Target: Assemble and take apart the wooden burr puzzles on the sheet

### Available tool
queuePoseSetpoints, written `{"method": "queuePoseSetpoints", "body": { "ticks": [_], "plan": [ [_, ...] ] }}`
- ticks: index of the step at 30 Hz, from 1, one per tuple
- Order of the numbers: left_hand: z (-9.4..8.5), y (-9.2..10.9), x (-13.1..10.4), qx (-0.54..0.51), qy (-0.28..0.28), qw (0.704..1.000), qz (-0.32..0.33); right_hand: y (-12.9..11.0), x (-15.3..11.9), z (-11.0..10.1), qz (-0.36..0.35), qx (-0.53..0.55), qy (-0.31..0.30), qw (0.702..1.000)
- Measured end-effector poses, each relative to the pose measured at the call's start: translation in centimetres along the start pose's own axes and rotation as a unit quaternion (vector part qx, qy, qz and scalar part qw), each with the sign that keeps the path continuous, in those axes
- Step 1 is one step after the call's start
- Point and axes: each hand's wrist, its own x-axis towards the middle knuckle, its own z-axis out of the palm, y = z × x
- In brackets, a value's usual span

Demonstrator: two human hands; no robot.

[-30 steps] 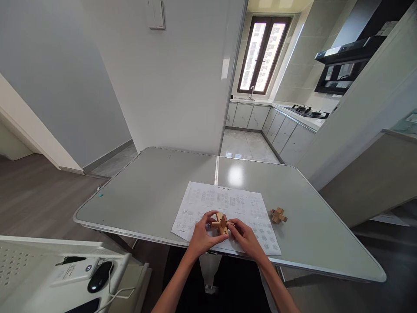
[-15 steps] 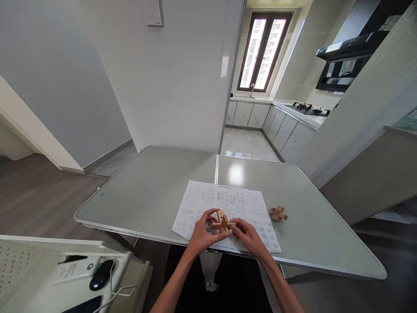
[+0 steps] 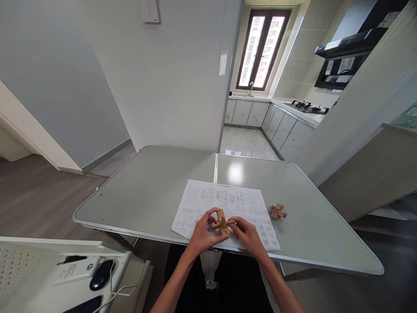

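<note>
Between my two hands is a wooden burr puzzle [image 3: 222,223] made of crossed bars, held over the lower part of a printed sheet [image 3: 224,198]. My left hand [image 3: 202,232] is closed around its left side, with the thumb low and the fingers at the top. The fingertips of my right hand [image 3: 246,234] pinch the end of a bar that sticks out to the right. A dark mark shows on the lower front of the upright piece. A second wooden puzzle [image 3: 278,211] of crossed bars sits on the table, right of the sheet.
The grey folding table [image 3: 146,187] has a seam down its middle and a metal edge. At lower left stands a white cart [image 3: 42,291] with a black mouse [image 3: 101,274], a white box [image 3: 75,269] and a cable. A wall rises behind the table.
The wooden puzzle has turned a little in my hands, so the front face of its upright piece now shows. Both hands keep nearly the same place. The view has shifted slightly.
</note>
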Motion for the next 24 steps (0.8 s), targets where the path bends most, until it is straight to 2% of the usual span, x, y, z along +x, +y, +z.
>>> {"method": "queuePoseSetpoints", "body": {
  "ticks": [9,24],
  "plan": [
    [0.4,-0.7,-0.1,0.000,-0.014,1.000,0.006,0.0,0.2,0.0,-0.004,0.023,-0.015,1.000],
    [0.3,0.4,0.0,0.036,-0.014,0.999,0.022,-0.1,-0.2,-0.2,-0.026,-0.043,0.041,0.998]
  ]
}}
